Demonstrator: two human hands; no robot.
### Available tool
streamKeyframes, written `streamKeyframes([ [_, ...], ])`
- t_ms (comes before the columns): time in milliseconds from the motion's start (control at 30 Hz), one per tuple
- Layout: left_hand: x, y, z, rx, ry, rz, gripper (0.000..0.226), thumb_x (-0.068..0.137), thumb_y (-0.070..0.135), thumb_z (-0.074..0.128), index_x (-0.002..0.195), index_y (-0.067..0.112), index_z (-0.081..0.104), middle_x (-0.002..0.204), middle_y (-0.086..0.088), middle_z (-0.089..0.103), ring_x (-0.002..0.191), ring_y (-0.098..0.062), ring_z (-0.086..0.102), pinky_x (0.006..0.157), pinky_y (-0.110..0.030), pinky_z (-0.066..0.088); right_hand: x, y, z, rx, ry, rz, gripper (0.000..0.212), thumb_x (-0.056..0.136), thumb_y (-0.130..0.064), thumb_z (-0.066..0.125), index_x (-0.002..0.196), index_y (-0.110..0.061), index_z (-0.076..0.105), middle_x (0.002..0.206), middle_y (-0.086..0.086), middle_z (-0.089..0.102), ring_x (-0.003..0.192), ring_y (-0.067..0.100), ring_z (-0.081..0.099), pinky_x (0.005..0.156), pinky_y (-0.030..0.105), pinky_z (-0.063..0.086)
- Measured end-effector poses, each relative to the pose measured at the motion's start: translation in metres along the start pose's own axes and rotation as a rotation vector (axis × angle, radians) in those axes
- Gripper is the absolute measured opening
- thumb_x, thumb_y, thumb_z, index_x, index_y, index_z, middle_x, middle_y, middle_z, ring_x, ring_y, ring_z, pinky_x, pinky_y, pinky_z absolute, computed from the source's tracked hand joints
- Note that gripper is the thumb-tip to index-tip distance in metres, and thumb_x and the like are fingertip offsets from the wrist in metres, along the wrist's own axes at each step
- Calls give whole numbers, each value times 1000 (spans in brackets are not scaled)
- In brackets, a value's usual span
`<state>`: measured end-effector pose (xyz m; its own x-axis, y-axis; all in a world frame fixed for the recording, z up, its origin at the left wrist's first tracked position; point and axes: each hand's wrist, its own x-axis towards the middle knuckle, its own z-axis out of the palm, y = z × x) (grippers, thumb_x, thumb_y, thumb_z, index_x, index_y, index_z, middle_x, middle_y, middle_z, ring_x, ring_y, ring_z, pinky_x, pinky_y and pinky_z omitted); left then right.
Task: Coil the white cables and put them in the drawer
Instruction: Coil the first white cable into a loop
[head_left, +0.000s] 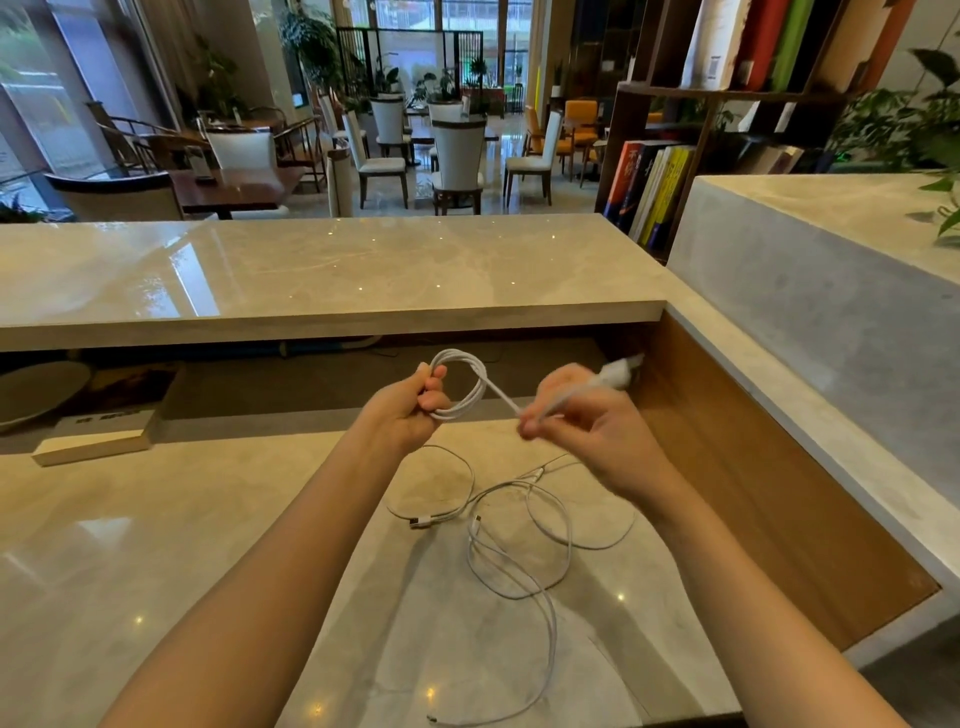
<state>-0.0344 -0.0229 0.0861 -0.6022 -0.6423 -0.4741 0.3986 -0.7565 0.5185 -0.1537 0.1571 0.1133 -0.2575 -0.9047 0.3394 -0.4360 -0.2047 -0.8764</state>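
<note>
Just below the held cable (482, 382), loose cables (426, 519) litter the desk (182, 571) (book (98, 431) leftward).

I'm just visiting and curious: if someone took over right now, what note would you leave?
Left hand grips a part-wound white coil above the desk.
Right hand pinches that cable's free end, which is blurred.
Done: a few loops of one cable.
Left: finish it, coil the loose cables lying on the desk, stow all.
No drawer shows.
</note>
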Motion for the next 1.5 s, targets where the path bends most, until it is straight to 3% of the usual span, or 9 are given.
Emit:
streamKeyframes([
  [133,-9,-6,7,-104,-96,-15,31,99,24,38,89,2,56,60,1,42,37,-6,31,36,-13,28,-4,18,15,-469,-197,-23,16,87,-5,61,98,-11,70,97,-5,51,86,4,54,77,11,49],
  [267,-21,-16,16,-67,-180,-17,30,99,25,37,91,3,55,59,0,43,40,-6,30,38,-13,29,7,31,17,-548,-206,89,23,93,-23,53,107,-15,69,104,-2,59,90,9,56,79,17,47],
  [367,-30,-23,20,40,-226,21,29,100,25,36,90,5,55,60,0,43,45,-6,29,40,-14,30,14,24,23,-420,-151,176,37,97,-33,43,95,-9,71,93,3,66,82,13,61,75,28,51],
  [567,-46,-26,21,544,-289,295,25,101,23,33,94,8,52,66,1,43,51,-8,33,49,-19,34,19,18,29,12,-41,386,43,98,-36,40,98,-2,68,89,10,71,80,15,67,72,20,53],
  [700,-51,-37,24,771,-165,449,25,101,23,32,95,8,51,67,-1,44,54,-11,41,57,-24,43,21,22,33,-33,76,406,37,97,-30,43,97,-3,68,92,15,70,89,26,64,82,39,52],
  [967,-38,-47,25,1038,84,563,27,101,24,32,88,12,53,82,-6,56,77,-20,58,77,-34,52,21,21,33,97,290,436,25,92,-23,53,85,-9,71,85,15,64,79,19,53,69,29,42],
  [1167,-38,-44,25,701,4,317,30,99,18,37,91,6,63,78,-8,65,72,-16,62,79,-32,53,16,26,27,285,115,463,22,91,-19,54,77,-10,69,84,3,67,86,15,58,77,29,44],
  [1267,-44,-44,25,406,-96,124,26,98,16,41,86,5,62,75,-9,62,76,-19,61,86,-37,51,14,33,22,360,155,588,23,91,-21,54,77,-10,67,79,3,62,78,15,52,68,28,40],
  [1500,-42,-44,15,320,-191,35,32,99,26,37,78,10,54,59,-3,48,60,-16,49,78,-33,43,23,29,18,188,301,604,14,85,-20,60,79,-9,68,76,4,59,71,15,49,64,27,41],
])
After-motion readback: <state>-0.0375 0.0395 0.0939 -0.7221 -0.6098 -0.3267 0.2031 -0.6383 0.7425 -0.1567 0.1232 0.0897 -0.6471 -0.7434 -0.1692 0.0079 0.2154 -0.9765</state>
